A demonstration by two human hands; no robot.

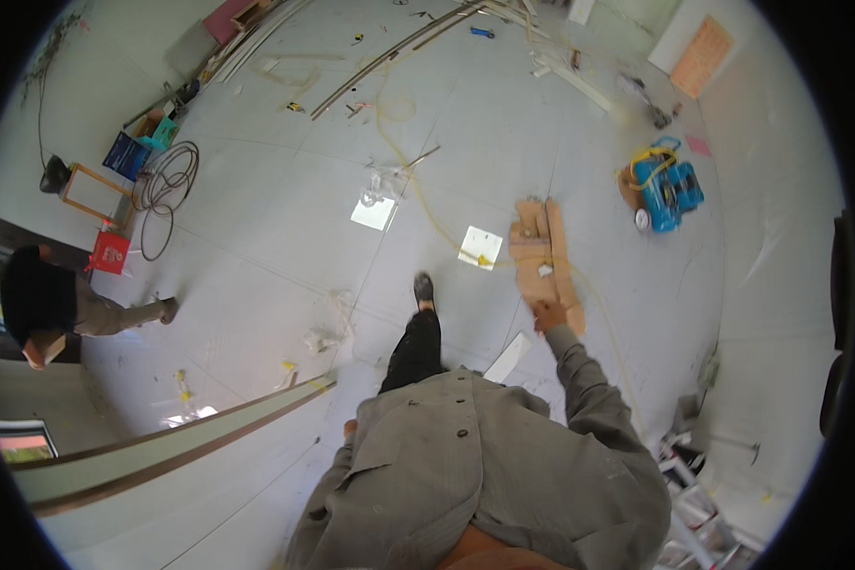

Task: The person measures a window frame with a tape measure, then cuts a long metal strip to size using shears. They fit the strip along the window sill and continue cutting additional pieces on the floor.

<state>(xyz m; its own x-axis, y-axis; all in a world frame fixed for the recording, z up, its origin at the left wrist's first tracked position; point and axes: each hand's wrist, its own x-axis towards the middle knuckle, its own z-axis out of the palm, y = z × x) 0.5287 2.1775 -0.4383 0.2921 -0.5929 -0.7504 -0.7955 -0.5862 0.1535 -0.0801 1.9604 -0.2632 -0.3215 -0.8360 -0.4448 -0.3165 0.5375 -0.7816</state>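
Observation:
My right hand (547,316) is stretched out ahead at the end of a grey sleeve. Its fingers look loosely apart, with nothing visible in them. In the picture it overlaps the near part of a torn brown cardboard sheet (565,285) on the floor; I cannot tell that they touch. A small white piece (545,271) lies on the cardboard. Of my left hand (351,427) only a sliver shows beside my jacket, low at my side, and its fingers are hidden. One dark shoe (424,287) is forward on the floor.
Pale square pieces (481,246) and a yellowish hose (418,204) lie ahead. A blue air compressor (667,190) stands right, a ladder (698,513) at lower right. A long panel (180,446) crosses the lower left. Another person (47,294) is at far left, near a red box (110,253).

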